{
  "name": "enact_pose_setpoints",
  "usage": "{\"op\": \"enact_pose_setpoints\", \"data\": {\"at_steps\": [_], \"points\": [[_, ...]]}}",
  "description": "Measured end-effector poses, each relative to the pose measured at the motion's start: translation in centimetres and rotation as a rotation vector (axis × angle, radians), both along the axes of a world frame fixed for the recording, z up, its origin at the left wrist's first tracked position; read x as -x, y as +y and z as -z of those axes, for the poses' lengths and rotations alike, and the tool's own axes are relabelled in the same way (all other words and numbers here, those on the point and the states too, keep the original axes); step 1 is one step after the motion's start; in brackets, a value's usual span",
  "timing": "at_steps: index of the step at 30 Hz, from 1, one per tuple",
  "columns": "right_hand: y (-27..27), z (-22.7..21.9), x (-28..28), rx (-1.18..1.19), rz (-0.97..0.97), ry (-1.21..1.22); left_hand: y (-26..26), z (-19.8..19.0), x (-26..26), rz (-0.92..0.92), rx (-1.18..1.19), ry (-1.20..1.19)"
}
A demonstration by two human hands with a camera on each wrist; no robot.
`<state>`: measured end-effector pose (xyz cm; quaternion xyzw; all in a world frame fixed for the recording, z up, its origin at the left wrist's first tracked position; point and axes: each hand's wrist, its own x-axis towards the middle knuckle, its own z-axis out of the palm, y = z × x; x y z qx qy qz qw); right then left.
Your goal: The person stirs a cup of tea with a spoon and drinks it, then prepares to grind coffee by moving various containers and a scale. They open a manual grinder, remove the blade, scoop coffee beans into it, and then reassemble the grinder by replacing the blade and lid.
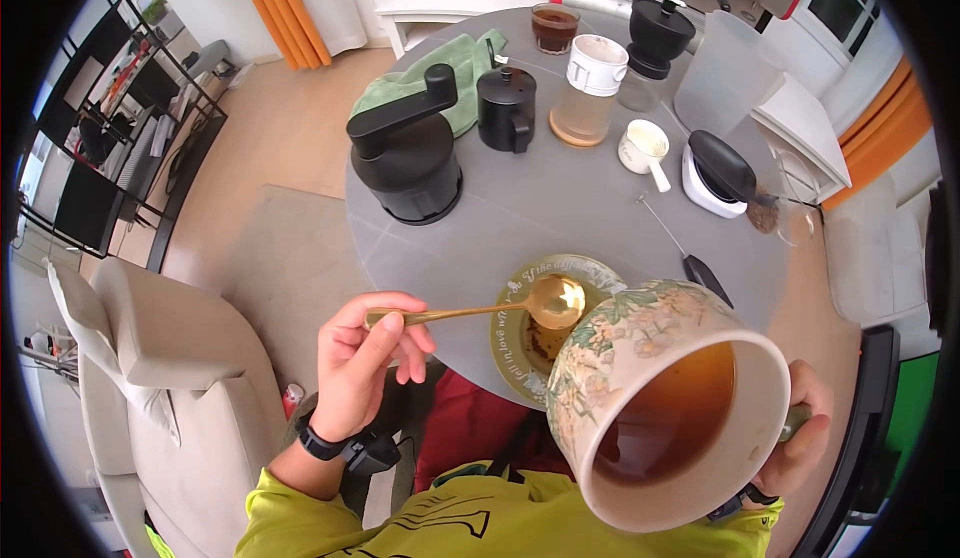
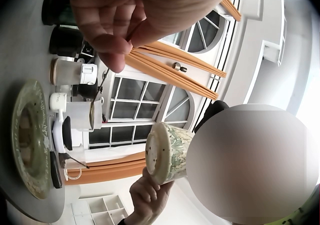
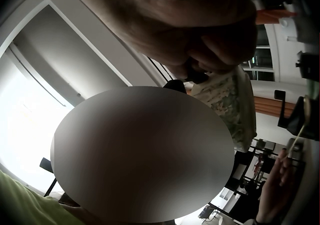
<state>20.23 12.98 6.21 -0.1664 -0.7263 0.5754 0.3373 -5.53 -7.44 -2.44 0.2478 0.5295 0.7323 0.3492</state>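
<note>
My left hand (image 1: pixel 365 358) pinches the handle end of a gold spoon (image 1: pixel 556 301), its bowl held over a green saucer (image 1: pixel 510 358) with white lettering round its rim and dark bits in its middle. In the right hand (image 1: pixel 805 428) is the handle of a large floral mug (image 1: pixel 610 358), raised close to the head camera and tilted. Amber-brown liquid (image 1: pixel 670 418) shows inside it. The left wrist view shows the mug's underside (image 2: pixel 157 152) lifted well above the table, beside the person's head. Part of the saucer is hidden behind the mug.
On the grey table (image 1: pixel 480 208) stand a black hand grinder (image 1: pixel 405 163), a black lidded pot (image 1: pixel 507 108), a glass of brown liquid (image 1: pixel 554 30), a white-topped clear container (image 1: pixel 590 93), a small white handled cup (image 1: pixel 643 146) and a milk frother (image 1: pixel 705 278). A green cloth (image 1: pixel 460 78) lies behind.
</note>
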Motion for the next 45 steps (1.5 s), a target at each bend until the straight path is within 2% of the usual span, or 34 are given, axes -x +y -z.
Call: {"op": "enact_pose_setpoints", "data": {"at_steps": [3,6,12,16,20,23,24,26,28,30,35,39,42,43,45], "points": [[-0.3,-0.2,0.0,0.026,0.038,0.006,-0.1,-0.3,-0.1,0.0,0.007,-0.009],[-0.3,-0.7,0.1,0.005,-0.007,-0.047,0.3,-0.2,-0.4,-0.06,0.033,0.039],[-0.2,-1.0,0.2,0.002,-0.06,-0.074,0.4,-0.9,-0.7,-0.067,0.044,0.026],[1.0,-0.5,-0.2,-0.012,-0.191,-0.029,0.0,0.1,-0.4,-0.073,0.021,0.036],[0.4,-0.6,-0.4,0.117,-0.223,0.02,0.1,0.4,-0.4,-0.089,0.027,0.056],[0.4,-0.2,0.0,0.047,-0.261,0.06,0.1,-0.1,-0.5,-0.084,0.047,0.047],[-0.1,-0.3,0.0,0.027,-0.144,0.038,0.0,0.2,-0.4,-0.067,0.017,0.035],[-0.6,0.3,-0.1,0.021,-0.043,0.023,0.0,0.0,-0.4,-0.048,0.018,0.009],[-0.6,1.0,-0.2,-0.019,0.019,0.079,0.0,-0.2,-0.3,-0.028,0.022,0.014],[-0.9,1.2,0.2,-0.023,0.081,0.111,0.5,-0.8,-0.8,-0.083,0.065,0.021],[-0.7,1.2,0.4,-0.014,0.024,0.109,0.0,0.1,0.0,-0.033,0.027,0.021],[0.9,0.3,0.0,0.036,-0.162,0.075,0.1,0.9,-0.1,-0.092,0.027,0.035],[0.5,0.6,0.5,0.057,-0.221,0.117,0.3,0.3,-0.3,-0.08,0.039,0.049],[-0.2,0.6,0.6,0.058,-0.093,0.107,0.3,0.4,-0.2,-0.073,0.025,0.041],[-0.2,0.3,0.1,0.035,-0.002,0.037,0.0,0.4,-0.1,-0.079,0.02,0.041]]}}
